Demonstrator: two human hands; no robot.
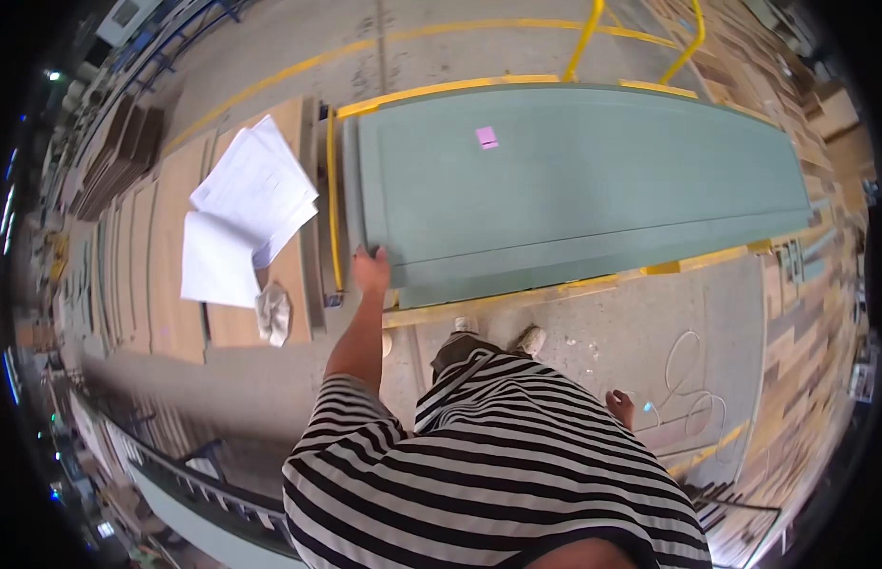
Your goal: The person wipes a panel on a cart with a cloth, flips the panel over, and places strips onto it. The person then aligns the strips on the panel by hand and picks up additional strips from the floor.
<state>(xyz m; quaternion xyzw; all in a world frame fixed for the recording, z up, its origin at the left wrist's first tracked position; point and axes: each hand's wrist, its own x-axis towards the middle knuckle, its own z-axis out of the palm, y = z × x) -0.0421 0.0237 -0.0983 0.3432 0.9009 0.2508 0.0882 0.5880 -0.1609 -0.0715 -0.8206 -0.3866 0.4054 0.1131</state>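
A large grey-green panel (593,180) lies flat on a yellow-framed cart in front of me, on top of other sheets of the same colour. My left hand (372,271) is at its near left corner, with the fingers bent over the edge and closed on it. A small pink paper note (486,138) sits on the panel's upper face. My right hand (621,408) hangs low by my side, away from the panel. Its fingers look loosely apart, and nothing shows in it.
Left of the cart, wood-coloured boards (180,313) carry white paper sheets (256,190) and a crumpled pale glove or cloth (273,314). Yellow uprights (583,43) rise at the cart's far side. A pale hose or cable (692,379) loops on the floor to the right.
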